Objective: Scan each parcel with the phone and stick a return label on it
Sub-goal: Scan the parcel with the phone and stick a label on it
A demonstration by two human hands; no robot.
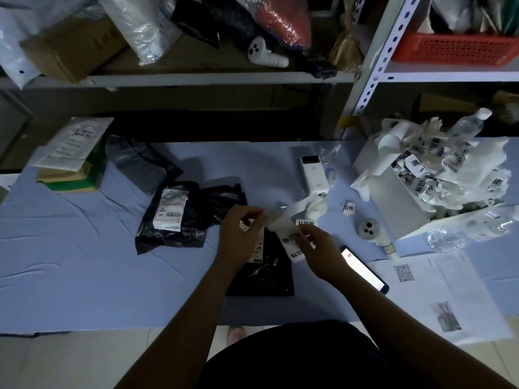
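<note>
A strip of white return labels [289, 237] with black characters stretches between my hands above a black parcel [262, 273] lying at the table's near middle. My left hand [241, 234] pinches a peeled piece at the strip's upper end. My right hand [317, 248] grips the strip's lower end. The phone [365, 269] lies face up with its screen lit, just right of my right hand. A second black parcel [171, 217] with a white shipping label rests to the left. A grey parcel [137, 161] sits behind it.
A white box [398, 197] stuffed with used label backing stands at the right, with plastic bottles [469, 124] by it. A white power bank [314, 175], a loose label [348, 207], a small grey device [369, 227], a QR-code sheet [449, 293] and stacked parcels [70, 158] surround the work area.
</note>
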